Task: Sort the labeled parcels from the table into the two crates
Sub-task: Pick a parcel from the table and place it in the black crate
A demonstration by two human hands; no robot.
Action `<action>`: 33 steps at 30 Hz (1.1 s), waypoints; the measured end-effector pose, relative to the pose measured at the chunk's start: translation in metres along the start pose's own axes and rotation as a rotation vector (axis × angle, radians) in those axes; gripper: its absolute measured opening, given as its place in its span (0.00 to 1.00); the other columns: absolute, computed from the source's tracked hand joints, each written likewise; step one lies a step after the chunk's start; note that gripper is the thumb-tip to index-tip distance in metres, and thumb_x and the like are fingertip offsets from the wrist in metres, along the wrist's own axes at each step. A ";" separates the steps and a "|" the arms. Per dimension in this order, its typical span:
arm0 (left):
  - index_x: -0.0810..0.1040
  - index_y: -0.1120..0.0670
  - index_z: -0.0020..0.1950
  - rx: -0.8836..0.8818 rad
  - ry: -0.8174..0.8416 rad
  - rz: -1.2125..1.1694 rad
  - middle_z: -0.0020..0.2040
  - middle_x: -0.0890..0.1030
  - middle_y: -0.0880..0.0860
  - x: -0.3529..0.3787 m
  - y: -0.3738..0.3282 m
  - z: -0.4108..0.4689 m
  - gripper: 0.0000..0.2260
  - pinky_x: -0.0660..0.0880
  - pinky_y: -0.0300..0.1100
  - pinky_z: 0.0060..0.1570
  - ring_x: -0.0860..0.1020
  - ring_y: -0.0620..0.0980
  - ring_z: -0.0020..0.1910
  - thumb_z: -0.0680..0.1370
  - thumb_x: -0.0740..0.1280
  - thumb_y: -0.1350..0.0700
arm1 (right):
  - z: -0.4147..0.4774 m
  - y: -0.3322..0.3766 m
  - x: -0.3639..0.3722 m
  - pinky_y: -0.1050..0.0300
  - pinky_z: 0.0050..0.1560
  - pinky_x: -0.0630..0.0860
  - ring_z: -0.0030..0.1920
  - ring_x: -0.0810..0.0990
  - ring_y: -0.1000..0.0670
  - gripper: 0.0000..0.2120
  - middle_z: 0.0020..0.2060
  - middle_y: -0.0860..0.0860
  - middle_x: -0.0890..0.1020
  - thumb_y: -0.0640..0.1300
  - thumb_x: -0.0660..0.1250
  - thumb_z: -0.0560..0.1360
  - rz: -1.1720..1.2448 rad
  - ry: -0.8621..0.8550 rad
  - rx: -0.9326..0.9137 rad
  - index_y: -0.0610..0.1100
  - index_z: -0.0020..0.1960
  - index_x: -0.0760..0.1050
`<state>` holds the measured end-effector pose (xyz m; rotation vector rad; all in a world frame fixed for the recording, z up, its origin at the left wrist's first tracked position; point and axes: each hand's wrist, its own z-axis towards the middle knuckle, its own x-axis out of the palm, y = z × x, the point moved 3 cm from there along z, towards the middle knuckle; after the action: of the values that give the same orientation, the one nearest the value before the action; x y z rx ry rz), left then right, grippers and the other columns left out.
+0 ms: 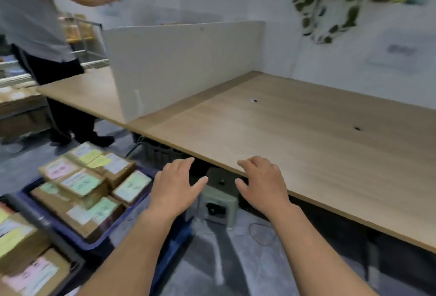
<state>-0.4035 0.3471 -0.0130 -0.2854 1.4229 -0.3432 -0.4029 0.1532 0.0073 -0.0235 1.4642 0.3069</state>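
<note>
Left hand [175,187] and right hand [262,182] hover, fingers spread, empty; the parcels [82,182] lie just left of the left hand (the nearer), in the blue crate [175,241].

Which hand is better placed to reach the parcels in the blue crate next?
Likely left: the left hand, open, hovers beside the blue crate; the right hand is farther, at the table edge.
</note>
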 end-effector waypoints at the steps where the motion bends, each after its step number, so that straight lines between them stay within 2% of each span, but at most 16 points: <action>1: 0.61 0.48 0.75 0.036 0.006 0.002 0.72 0.67 0.49 0.008 -0.021 0.002 0.29 0.63 0.47 0.66 0.65 0.51 0.70 0.78 0.58 0.37 | -0.008 -0.019 -0.006 0.53 0.67 0.62 0.67 0.68 0.47 0.23 0.66 0.50 0.71 0.53 0.60 0.79 -0.002 -0.012 0.037 0.50 0.74 0.65; 9: 0.59 0.49 0.76 0.305 0.092 -0.007 0.72 0.68 0.49 0.057 -0.154 0.022 0.29 0.62 0.46 0.68 0.65 0.50 0.70 0.78 0.58 0.38 | -0.067 -0.143 -0.043 0.54 0.66 0.61 0.67 0.67 0.48 0.24 0.67 0.51 0.70 0.53 0.59 0.79 -0.034 -0.103 0.313 0.50 0.74 0.64; 19: 0.62 0.49 0.75 0.549 0.199 -0.018 0.71 0.69 0.51 0.133 -0.296 0.049 0.29 0.62 0.48 0.66 0.66 0.52 0.69 0.78 0.59 0.38 | -0.123 -0.268 -0.062 0.54 0.66 0.62 0.67 0.68 0.48 0.24 0.67 0.51 0.71 0.52 0.58 0.79 -0.085 -0.148 0.614 0.50 0.74 0.64; 28: 0.62 0.49 0.75 0.687 0.260 0.006 0.71 0.70 0.49 0.200 -0.443 0.108 0.28 0.63 0.47 0.65 0.67 0.52 0.69 0.78 0.57 0.37 | -0.116 -0.412 -0.087 0.54 0.65 0.61 0.67 0.68 0.49 0.24 0.66 0.52 0.72 0.53 0.58 0.79 -0.142 -0.165 0.764 0.51 0.74 0.64; 33: 0.63 0.49 0.74 0.700 0.323 -0.007 0.71 0.70 0.49 0.237 -0.520 0.155 0.28 0.62 0.47 0.66 0.66 0.52 0.70 0.78 0.58 0.37 | -0.094 -0.496 -0.103 0.54 0.65 0.62 0.67 0.68 0.48 0.24 0.65 0.51 0.73 0.54 0.59 0.78 -0.152 -0.159 0.818 0.52 0.73 0.66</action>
<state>-0.2544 -0.2256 -0.0046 0.3517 1.5202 -0.8930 -0.3939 -0.3615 0.0128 0.5337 1.3298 -0.4182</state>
